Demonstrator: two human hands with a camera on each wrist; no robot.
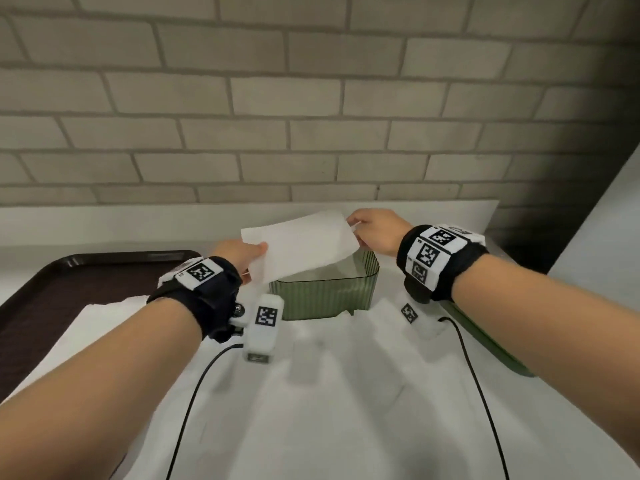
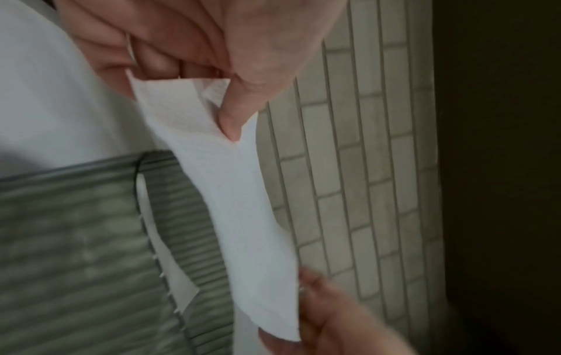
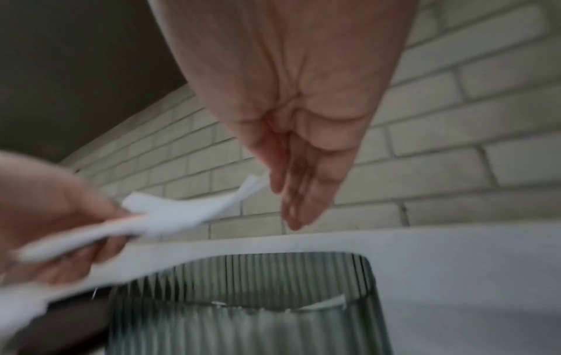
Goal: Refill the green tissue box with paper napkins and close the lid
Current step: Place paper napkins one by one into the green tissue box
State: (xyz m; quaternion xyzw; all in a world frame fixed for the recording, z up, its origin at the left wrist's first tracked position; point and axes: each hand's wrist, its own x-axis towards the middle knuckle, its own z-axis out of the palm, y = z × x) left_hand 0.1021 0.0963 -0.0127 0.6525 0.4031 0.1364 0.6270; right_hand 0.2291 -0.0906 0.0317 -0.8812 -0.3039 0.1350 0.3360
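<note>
The green ribbed tissue box (image 1: pixel 325 292) stands open-topped on the white counter, in the middle. Just above it a white paper napkin (image 1: pixel 301 242) is stretched flat between both hands. My left hand (image 1: pixel 258 251) pinches its left edge, with the thumb (image 2: pixel 230 115) on top of the sheet. The napkin's right corner is pinched by my right hand (image 1: pixel 354 227). The left wrist view shows the napkin (image 2: pixel 240 192) hanging over the box (image 2: pixel 75 240). Something white shows inside the box. The green lid (image 1: pixel 485 344) lies flat on the counter under my right forearm.
A dark brown tray (image 1: pixel 69 282) sits at the left with a white sheet (image 1: pixel 104 317) on it. A brick wall (image 1: pixel 311 116) rises right behind the box. Two black cables (image 1: pixel 194 393) run from the wrist cameras across the near counter.
</note>
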